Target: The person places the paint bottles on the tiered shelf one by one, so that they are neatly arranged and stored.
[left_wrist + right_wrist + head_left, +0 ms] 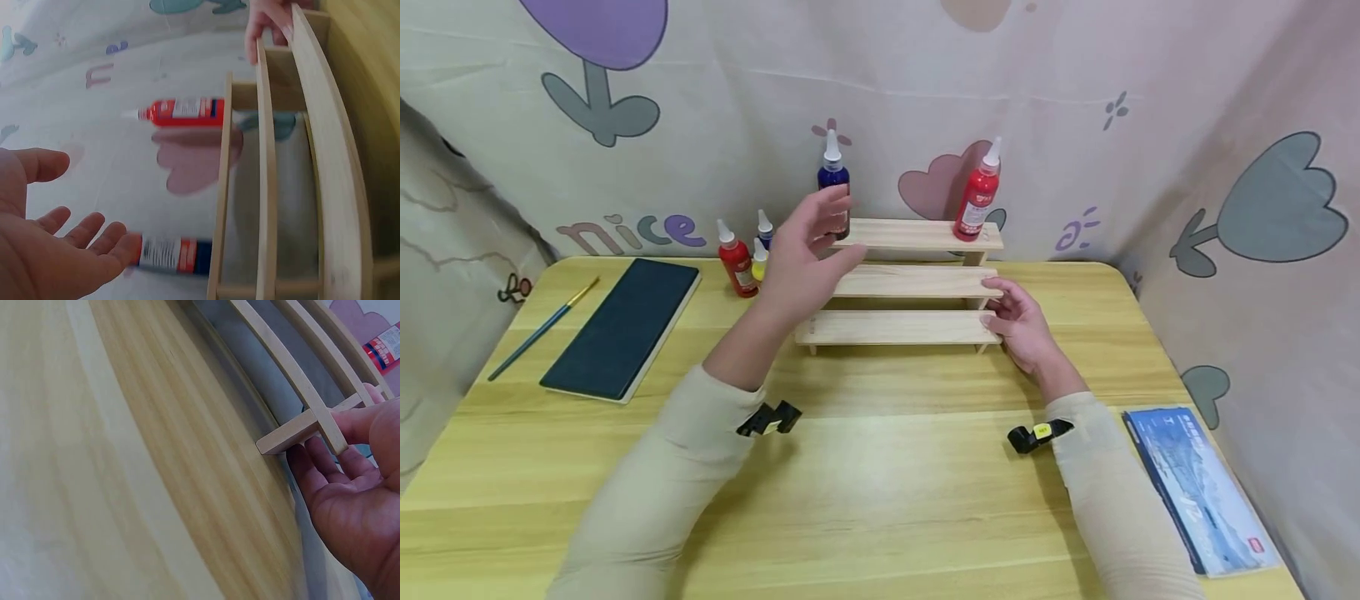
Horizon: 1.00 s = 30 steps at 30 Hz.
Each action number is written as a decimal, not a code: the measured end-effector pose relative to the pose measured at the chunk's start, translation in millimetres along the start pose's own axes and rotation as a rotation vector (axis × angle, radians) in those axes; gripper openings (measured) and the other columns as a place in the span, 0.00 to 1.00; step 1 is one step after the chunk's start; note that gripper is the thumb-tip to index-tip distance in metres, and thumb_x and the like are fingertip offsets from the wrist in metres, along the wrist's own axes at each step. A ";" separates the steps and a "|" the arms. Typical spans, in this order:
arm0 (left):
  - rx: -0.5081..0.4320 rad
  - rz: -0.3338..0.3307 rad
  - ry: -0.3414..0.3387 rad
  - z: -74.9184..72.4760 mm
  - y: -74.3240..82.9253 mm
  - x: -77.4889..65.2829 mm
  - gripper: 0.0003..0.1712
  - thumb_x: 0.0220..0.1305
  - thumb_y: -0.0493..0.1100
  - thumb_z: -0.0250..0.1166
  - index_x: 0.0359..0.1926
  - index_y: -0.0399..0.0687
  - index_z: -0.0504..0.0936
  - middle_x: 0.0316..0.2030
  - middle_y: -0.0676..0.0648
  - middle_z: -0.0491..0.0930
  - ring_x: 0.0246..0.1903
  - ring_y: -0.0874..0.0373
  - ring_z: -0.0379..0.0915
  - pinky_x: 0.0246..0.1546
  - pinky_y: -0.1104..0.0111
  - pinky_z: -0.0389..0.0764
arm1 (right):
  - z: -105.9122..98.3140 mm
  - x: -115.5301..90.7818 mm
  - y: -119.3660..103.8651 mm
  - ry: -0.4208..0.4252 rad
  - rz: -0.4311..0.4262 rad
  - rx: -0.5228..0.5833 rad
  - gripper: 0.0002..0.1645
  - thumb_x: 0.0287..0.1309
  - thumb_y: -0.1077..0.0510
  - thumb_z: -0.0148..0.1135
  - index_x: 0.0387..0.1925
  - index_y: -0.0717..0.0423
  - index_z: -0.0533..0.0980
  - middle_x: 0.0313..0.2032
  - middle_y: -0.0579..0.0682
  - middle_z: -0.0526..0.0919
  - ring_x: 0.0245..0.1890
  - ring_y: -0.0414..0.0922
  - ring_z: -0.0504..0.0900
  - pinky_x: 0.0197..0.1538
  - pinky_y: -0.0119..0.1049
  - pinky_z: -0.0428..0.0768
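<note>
A three-tier wooden display shelf [913, 327] stands on the table. At its right end my right hand [1018, 327] grips the lower tiers, thumb and fingers round the end of a board [328, 428] in the right wrist view. My left hand [808, 258] is raised at the shelf's left end, fingers spread and loosely bent. Its fingertips overlap a dark blue paint bottle [832, 175] upright on the top tier; the left wrist view shows the thumb well apart from this bottle [167, 253]. A red paint bottle [977, 200] stands at the top tier's right end.
Left of the shelf stand another red bottle [739, 265], a yellow bottle [759, 265] and a small blue bottle [765, 231], partly behind my left hand. A dark notebook [621, 329] and a paintbrush [542, 329] lie at left, a blue-covered pad [1202, 492] at right.
</note>
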<state>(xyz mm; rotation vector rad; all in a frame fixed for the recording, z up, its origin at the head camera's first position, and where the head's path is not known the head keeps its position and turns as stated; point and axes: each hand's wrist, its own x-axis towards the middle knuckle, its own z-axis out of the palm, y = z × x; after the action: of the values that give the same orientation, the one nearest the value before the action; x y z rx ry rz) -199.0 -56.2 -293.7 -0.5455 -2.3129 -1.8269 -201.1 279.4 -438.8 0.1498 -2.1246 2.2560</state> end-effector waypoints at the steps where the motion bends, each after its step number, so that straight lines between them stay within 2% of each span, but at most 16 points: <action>1: 0.013 -0.012 0.012 -5.4 -1.4 -2.0 0.34 0.66 0.37 0.68 0.71 0.54 0.68 0.63 0.54 0.73 0.62 0.59 0.68 0.63 0.65 0.68 | -0.5 0.1 -0.6 0.000 -0.006 0.003 0.39 0.52 0.86 0.54 0.59 0.52 0.76 0.52 0.52 0.77 0.51 0.51 0.73 0.39 0.29 0.78; 4: 0.038 -0.036 0.047 -22.3 -6.5 -7.6 0.34 0.66 0.36 0.68 0.70 0.53 0.69 0.63 0.53 0.73 0.62 0.59 0.67 0.63 0.64 0.68 | -1.4 -0.3 -2.3 -0.007 -0.008 0.009 0.39 0.52 0.86 0.53 0.60 0.53 0.76 0.53 0.52 0.76 0.51 0.51 0.73 0.38 0.29 0.77; 9: 0.107 -0.053 0.118 -49.7 -16.5 -17.0 0.32 0.67 0.38 0.67 0.70 0.53 0.70 0.63 0.52 0.73 0.62 0.59 0.67 0.63 0.64 0.68 | -1.1 -0.8 -3.4 -0.011 0.005 0.005 0.39 0.52 0.87 0.53 0.60 0.53 0.76 0.55 0.52 0.76 0.53 0.53 0.72 0.45 0.32 0.79; 15: 0.187 -0.105 0.186 -72.0 -38.8 -24.2 0.30 0.68 0.40 0.66 0.69 0.51 0.70 0.64 0.48 0.73 0.63 0.54 0.68 0.64 0.58 0.68 | -0.6 -0.3 -2.5 -0.014 0.013 -0.008 0.39 0.52 0.86 0.53 0.60 0.52 0.75 0.54 0.52 0.76 0.54 0.55 0.71 0.48 0.33 0.79; 21: 0.226 -0.185 0.189 -80.3 -61.6 -26.1 0.29 0.68 0.40 0.66 0.68 0.47 0.71 0.63 0.46 0.73 0.62 0.50 0.68 0.62 0.57 0.70 | -0.6 -1.1 -2.2 -0.004 0.026 -0.014 0.39 0.53 0.86 0.53 0.60 0.51 0.76 0.54 0.52 0.76 0.53 0.52 0.72 0.47 0.33 0.78; 30: 0.211 -0.250 0.150 -84.7 -83.7 -22.5 0.26 0.70 0.39 0.65 0.66 0.43 0.72 0.59 0.42 0.75 0.58 0.49 0.70 0.61 0.60 0.71 | 0.0 -1.4 -2.5 -0.009 0.016 0.001 0.39 0.52 0.86 0.53 0.59 0.51 0.76 0.53 0.52 0.76 0.53 0.53 0.72 0.49 0.33 0.78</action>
<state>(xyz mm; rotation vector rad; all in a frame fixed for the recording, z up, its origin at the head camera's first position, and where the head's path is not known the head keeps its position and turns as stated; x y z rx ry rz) -218.2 -158.3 -356.0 -0.0902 -2.5198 -1.6232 -199.5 279.6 -436.5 0.1436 -2.1366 2.2699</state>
